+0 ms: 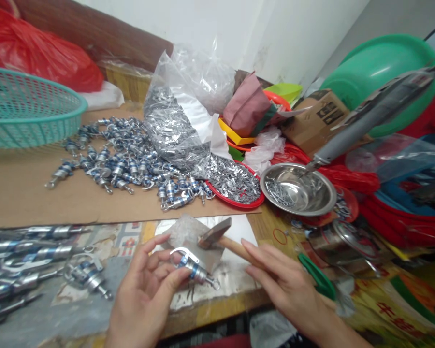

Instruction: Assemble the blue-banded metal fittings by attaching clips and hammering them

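Observation:
Between the thumb and fingers of my left hand [148, 290] is a small blue and silver metal fitting [194, 268] with a curved lever and a ring at its end. My right hand [284, 278] grips the wooden handle of a hammer [215, 234]. The hammer's dark head is over a grey metal block [190, 237], just beyond the fitting. Under the block lies a whitish sheet [239, 275]. A pile of similar fittings [130, 159] lies farther back on cardboard, and more fittings [87, 275] lie to the left of my left hand.
A red tray [235, 183] and a clear bag [177, 130] hold many small metal pieces. To their right, a steel bowl [299, 188] stands beneath a grey powered tool [369, 116]. A turquoise basket [29, 111] is at far left, a cardboard box [315, 121] behind.

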Demonstrator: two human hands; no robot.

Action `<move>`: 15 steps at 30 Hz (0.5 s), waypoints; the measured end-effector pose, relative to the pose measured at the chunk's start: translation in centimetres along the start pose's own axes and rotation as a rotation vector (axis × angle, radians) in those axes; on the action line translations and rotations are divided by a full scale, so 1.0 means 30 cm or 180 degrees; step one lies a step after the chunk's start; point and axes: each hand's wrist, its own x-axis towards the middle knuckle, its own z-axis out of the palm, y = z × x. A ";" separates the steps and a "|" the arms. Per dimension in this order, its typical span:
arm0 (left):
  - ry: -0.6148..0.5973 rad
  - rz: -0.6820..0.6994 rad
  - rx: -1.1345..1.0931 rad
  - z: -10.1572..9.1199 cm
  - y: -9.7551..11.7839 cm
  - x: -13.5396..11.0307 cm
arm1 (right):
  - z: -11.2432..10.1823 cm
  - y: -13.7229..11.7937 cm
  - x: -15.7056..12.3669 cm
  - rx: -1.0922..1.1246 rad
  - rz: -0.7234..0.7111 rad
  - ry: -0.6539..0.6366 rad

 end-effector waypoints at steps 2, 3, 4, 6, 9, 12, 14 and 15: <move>-0.0097 0.0083 0.0658 -0.015 0.011 0.000 | 0.016 0.059 0.026 0.0037 0.0366 -0.0064; -0.0140 0.0200 0.1026 -0.024 0.017 0.000 | 0.021 0.088 0.043 0.0004 0.0460 -0.0174; -0.0176 0.0355 0.1360 -0.033 0.024 0.002 | 0.025 0.113 0.064 -0.0037 0.0498 -0.0325; -0.0181 0.0696 0.1841 -0.045 0.036 0.007 | 0.029 0.150 0.115 -0.0111 0.0488 -0.0587; -0.0178 0.1046 0.2182 -0.044 0.053 0.022 | 0.031 0.183 0.224 -0.0328 0.0583 -0.0436; -0.0215 0.1119 0.2223 -0.030 0.069 0.040 | 0.041 0.221 0.360 -0.0666 0.0874 -0.0249; -0.0201 0.1107 0.2186 -0.023 0.078 0.048 | 0.052 0.249 0.438 -0.0804 0.1016 -0.0397; -0.0199 0.1108 0.2178 -0.021 0.082 0.051 | 0.059 0.261 0.467 -0.0848 0.1060 -0.0487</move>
